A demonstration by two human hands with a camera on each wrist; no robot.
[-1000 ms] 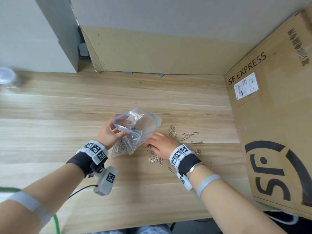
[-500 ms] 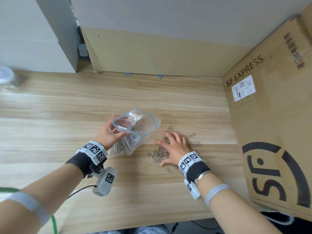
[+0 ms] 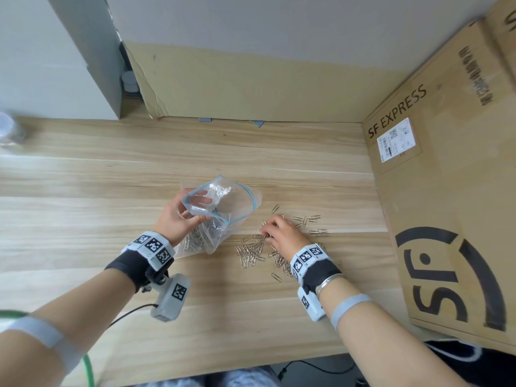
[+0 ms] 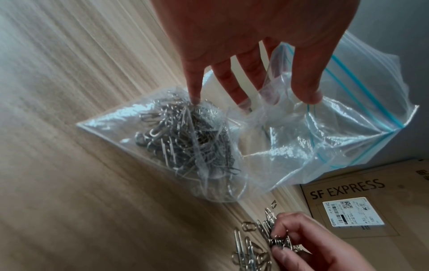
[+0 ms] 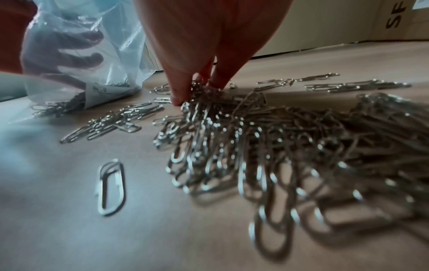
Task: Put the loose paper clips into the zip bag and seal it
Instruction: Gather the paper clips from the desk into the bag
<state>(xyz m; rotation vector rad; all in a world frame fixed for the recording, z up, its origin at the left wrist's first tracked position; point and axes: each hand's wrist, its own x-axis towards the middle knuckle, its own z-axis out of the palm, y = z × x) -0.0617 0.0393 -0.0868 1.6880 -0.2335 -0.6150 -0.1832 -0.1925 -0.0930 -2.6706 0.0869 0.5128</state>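
Note:
A clear zip bag (image 3: pixel 223 208) with a blue seal strip lies on the wooden table, mouth open, a heap of paper clips (image 4: pixel 185 139) inside its bottom. My left hand (image 3: pixel 184 216) grips the bag's near rim (image 4: pixel 290 102), thumb outside and fingers reaching in. To its right, loose silver paper clips (image 3: pixel 251 251) lie scattered on the table. My right hand (image 3: pixel 279 233) pinches a bunch of clips (image 5: pixel 199 91) from that pile, fingertips curled together. The same pinch appears low in the left wrist view (image 4: pixel 281 240). A single clip (image 5: pixel 110 187) lies apart nearer me.
A large SF EXPRESS cardboard box (image 3: pixel 446 191) stands along the right side of the table. Cardboard sheet (image 3: pixel 237 85) leans against the back wall. A blurred clear container (image 3: pixel 8 129) sits at the far left edge. A green cable (image 3: pixel 89 370) hangs by my left arm.
My right hand went from spread flat over the clips to curled, fingertips pinching a bunch. The left hand and the bag have stayed in place.

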